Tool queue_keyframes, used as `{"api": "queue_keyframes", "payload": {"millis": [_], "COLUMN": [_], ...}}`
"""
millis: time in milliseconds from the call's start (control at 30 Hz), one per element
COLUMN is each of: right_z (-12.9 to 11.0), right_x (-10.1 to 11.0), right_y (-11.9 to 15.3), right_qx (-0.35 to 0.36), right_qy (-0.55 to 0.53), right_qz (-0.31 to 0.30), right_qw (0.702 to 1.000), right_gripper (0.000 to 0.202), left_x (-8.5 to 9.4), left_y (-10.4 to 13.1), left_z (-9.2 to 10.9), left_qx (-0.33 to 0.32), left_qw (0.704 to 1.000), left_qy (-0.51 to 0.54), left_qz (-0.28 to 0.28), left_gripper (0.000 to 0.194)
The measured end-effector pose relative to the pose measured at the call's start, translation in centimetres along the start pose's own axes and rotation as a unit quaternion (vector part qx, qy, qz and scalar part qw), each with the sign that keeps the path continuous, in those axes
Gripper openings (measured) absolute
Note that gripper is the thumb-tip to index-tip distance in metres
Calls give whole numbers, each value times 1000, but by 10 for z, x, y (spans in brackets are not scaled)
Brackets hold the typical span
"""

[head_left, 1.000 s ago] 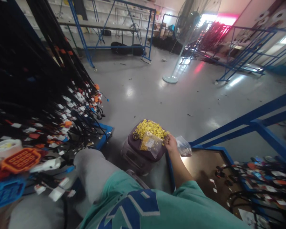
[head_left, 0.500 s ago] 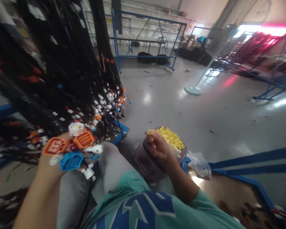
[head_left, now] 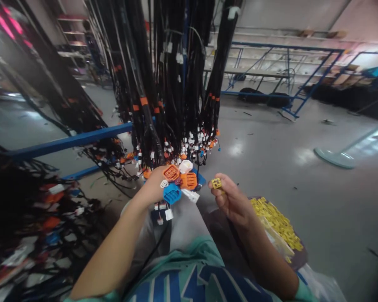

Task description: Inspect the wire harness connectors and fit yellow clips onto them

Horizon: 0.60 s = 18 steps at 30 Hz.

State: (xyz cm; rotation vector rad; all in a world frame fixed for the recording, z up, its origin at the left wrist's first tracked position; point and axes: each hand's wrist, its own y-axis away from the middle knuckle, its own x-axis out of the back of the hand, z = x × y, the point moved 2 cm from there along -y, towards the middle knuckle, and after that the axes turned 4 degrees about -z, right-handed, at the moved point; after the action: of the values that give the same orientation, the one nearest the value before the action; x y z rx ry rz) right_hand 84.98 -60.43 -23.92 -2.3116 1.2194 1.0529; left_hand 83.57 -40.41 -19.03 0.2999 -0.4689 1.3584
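Observation:
My left hand (head_left: 156, 186) is closed round a bunch of wire harness connectors. In the bunch I see a blue connector (head_left: 172, 193), two orange connectors (head_left: 189, 180) and a white connector (head_left: 185, 166); smaller white plugs hang below. The wires and most of my left fingers are hidden behind the housings. To the right, my right hand (head_left: 233, 197) pinches a small yellow plastic piece (head_left: 216, 183) with square openings between thumb and fingertips. A gap separates the yellow piece from the connectors.
A tub of yellow pieces (head_left: 274, 222) stands at my right. Black harnesses (head_left: 176, 96) hang in front from a rack with a blue bar (head_left: 72, 140). More harness ends (head_left: 50, 226) lie at the left. A fan base (head_left: 334, 157) stands on the floor at right.
My view has turned left, so the hanging harnesses are now central. My right hand has left the tub with the yellow piece, and both hands are closer together.

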Motion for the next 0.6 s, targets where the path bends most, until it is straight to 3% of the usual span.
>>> {"api": "queue_keyframes", "payload": {"millis": [233, 367, 467, 600], "right_z": [-7, -11, -17, -29], "right_x": [-26, -41, -50, -63], "right_y": [-15, -17, -14, -5], "right_qx": [9, 85, 157, 206], "right_qy": [51, 125, 245, 439], "right_qz": [-45, -66, -51, -34], "right_qw": [998, 986, 955, 874], "right_gripper": [28, 26, 20, 10], "left_x": [7, 9, 11, 14], "left_y": [4, 3, 3, 3], "left_z": [6, 7, 9, 4], "left_qx": [-6, -28, -46, -49], "left_qw": [999, 998, 995, 989], "left_qy": [-33, -25, 6, 75], "left_qz": [-21, -49, -93, -120], "left_gripper": [10, 16, 21, 29]}}
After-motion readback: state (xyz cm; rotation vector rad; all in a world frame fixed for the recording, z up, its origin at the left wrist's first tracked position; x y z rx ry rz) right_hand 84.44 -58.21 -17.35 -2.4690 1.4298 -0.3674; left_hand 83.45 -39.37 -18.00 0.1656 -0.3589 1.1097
